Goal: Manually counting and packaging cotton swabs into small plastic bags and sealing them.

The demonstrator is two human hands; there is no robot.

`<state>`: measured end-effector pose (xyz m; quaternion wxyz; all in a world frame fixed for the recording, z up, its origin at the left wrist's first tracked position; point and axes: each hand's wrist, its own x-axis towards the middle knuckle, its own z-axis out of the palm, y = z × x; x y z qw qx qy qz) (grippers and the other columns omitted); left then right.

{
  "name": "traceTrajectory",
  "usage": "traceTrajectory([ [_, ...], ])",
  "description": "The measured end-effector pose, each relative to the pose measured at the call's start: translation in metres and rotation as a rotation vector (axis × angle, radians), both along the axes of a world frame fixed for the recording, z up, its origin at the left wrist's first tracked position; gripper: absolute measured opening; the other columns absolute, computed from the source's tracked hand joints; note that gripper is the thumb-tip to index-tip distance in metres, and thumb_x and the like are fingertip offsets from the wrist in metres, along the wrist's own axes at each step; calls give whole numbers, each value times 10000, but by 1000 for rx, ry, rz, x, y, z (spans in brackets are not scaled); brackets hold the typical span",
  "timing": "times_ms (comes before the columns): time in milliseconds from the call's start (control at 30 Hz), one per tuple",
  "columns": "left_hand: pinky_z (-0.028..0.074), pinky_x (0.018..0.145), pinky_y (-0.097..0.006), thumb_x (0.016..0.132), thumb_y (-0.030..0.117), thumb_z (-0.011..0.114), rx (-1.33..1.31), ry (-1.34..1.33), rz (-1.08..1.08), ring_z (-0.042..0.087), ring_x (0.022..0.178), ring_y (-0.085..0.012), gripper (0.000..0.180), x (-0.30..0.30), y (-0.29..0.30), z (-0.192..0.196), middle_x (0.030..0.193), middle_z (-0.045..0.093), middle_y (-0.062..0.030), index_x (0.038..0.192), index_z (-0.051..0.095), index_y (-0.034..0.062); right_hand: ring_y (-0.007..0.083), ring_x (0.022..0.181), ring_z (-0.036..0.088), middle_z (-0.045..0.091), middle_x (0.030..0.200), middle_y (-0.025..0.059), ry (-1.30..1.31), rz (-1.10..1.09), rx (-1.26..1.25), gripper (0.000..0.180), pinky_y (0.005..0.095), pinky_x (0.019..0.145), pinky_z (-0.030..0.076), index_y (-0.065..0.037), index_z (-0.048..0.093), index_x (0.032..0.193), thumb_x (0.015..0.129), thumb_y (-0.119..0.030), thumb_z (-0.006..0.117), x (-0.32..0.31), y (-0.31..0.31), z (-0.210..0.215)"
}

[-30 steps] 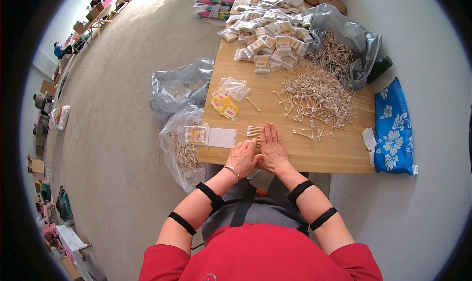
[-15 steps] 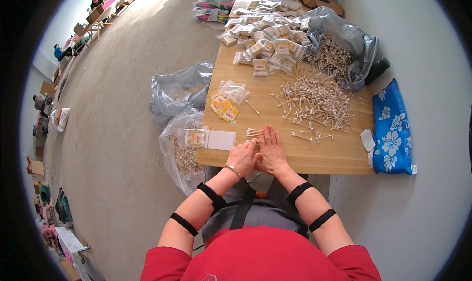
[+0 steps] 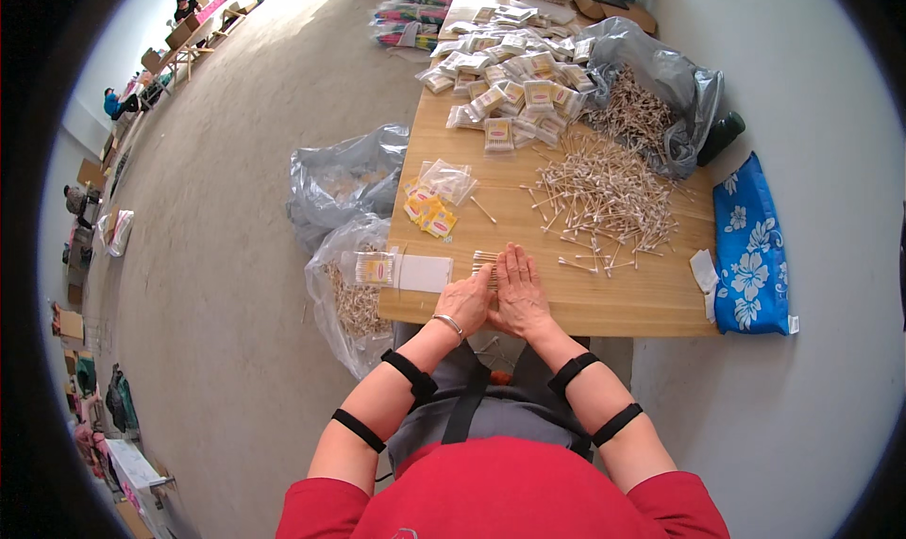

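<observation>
A small row of cotton swabs [image 3: 485, 257] lies on the table near its front edge, partly hidden under my hands. My left hand [image 3: 464, 299] has its bent fingers pressed together on the swabs' left side. My right hand [image 3: 519, 292] lies flat beside it, fingers stretched out, its inner edge against the swabs; the palm's underside is hidden. To the left, a clear packet of swabs with a yellow card [image 3: 375, 268] rests next to a white card [image 3: 425, 274]. Beyond my right hand spreads a large loose heap of cotton swabs [image 3: 613, 194].
Several filled packets [image 3: 540, 95] are piled at the far end. A grey plastic bag of swabs [image 3: 694, 95] and a blue floral pouch [image 3: 750, 246] line the right side. Yellow cards [image 3: 429, 210] and clear sleeves [image 3: 448, 178] lie left. Plastic bags [image 3: 344, 180] stand beside the table.
My left fingers have shifted very slightly over the swabs. The right hand stays flat in nearly the same place.
</observation>
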<state>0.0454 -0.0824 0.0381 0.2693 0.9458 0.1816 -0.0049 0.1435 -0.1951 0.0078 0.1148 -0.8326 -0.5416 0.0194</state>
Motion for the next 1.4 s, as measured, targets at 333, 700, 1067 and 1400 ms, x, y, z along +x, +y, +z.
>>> traceTrajectory([
  [333, 483, 758, -457, 836, 224, 590, -68, 100, 53, 617, 859, -400, 630, 6, 6, 3, 913, 634, -256, 1376, 301, 78, 348, 1413, 59, 119, 1497, 239, -22, -3, -42, 945, 454, 1144, 34, 56, 186, 1418, 762, -530, 532, -2, 0, 2],
  [700, 489, 729, -464, 849, 244, 587, -22, 72, 125, 629, 828, -392, 555, 7, 4, 1, 855, 648, -232, 1329, 352, 97, 357, 1403, 92, 137, 1483, 252, 11, 26, -15, 893, 453, 1141, 79, 82, 174, 1405, 813, -491, 519, -7, -5, 9],
  [1067, 427, 900, -403, 853, 172, 570, -107, -243, 239, 530, 1082, -359, 378, 10, 1, -2, 1144, 555, -236, 1211, 498, 74, 351, 1407, 63, 100, 1492, 247, 54, 4, -69, 901, 448, 1145, 52, 76, 150, 1414, 824, -500, 512, -14, -7, 3],
  [1400, 223, 1107, -335, 996, 182, 355, -971, -756, 421, 314, 1333, -240, 429, 18, 13, -47, 1422, 360, -173, 1369, 359, -31, 382, 1403, 33, 80, 1487, 270, 73, -80, -16, 882, 468, 1139, 31, 103, 122, 1404, 845, -475, 487, -30, 12, -1],
])
